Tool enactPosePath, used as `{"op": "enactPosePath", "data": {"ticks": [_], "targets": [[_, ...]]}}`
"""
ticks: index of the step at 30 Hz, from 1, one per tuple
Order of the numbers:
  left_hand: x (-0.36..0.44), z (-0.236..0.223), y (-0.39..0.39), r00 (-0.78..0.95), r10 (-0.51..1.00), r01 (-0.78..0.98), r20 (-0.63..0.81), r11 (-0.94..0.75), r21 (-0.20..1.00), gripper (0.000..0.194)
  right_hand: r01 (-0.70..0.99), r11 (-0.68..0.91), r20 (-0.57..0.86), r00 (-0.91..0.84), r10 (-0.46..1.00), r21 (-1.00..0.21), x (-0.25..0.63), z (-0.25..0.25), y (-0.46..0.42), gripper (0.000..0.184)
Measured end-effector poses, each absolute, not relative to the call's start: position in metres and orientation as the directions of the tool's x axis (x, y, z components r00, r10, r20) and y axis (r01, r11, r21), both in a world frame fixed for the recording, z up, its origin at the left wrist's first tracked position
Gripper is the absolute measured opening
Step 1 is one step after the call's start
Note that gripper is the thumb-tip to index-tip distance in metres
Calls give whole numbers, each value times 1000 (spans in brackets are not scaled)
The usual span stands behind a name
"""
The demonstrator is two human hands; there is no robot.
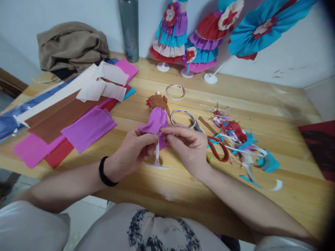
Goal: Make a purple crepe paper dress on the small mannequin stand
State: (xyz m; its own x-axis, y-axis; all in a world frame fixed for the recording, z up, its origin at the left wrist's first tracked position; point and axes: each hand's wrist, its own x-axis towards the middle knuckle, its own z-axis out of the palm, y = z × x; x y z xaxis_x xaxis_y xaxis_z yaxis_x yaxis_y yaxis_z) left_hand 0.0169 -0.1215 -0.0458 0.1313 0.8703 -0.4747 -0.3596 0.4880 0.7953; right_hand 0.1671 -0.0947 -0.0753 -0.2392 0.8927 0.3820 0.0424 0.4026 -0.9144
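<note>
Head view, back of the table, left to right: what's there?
Brown cloth, grey-green bottle, tiered dress with red-and-white flower, tiered dress with cream-and-red rosette, blue pleated piece.

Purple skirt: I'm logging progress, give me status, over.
Right hand pinching purple skirt at hem; left hand against it. White stand upright. Red-handled scissors beside right hand.

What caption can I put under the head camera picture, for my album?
Two bare hands hold purple paper on a small stand, beside scissors and colourful scraps.
</note>
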Motion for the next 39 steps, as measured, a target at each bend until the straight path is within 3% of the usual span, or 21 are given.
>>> {"op": "enactPosePath", "data": {"ticks": [5,7,13,25,32,39], "targets": [[15,-47,-123,140,866,-377,-480,495,783,30,170,673,627,-255,736,-720,168,-73,-94,30],[15,-47,-124,144,865,-388,-481,496,777,28,198,714,669,-250,699,-672,170,-73,-93,32],[14,-48,-125,158,866,-365,-474,497,787,28,268,700,636,-292,714,-662,172,-74,-85,25],[14,-51,-127,88,939,-259,-333,344,902,24,276,739,630,-391,671,-614,169,-72,-75,20],[17,-56,-129,-34,954,-274,-297,277,921,21,213,682,584,-380,718,-700,164,-78,-76,20],[20,-58,-130,-47,966,-310,-254,228,923,23,207,614,512,-387,767,-762,163,-80,-79,22]]}}
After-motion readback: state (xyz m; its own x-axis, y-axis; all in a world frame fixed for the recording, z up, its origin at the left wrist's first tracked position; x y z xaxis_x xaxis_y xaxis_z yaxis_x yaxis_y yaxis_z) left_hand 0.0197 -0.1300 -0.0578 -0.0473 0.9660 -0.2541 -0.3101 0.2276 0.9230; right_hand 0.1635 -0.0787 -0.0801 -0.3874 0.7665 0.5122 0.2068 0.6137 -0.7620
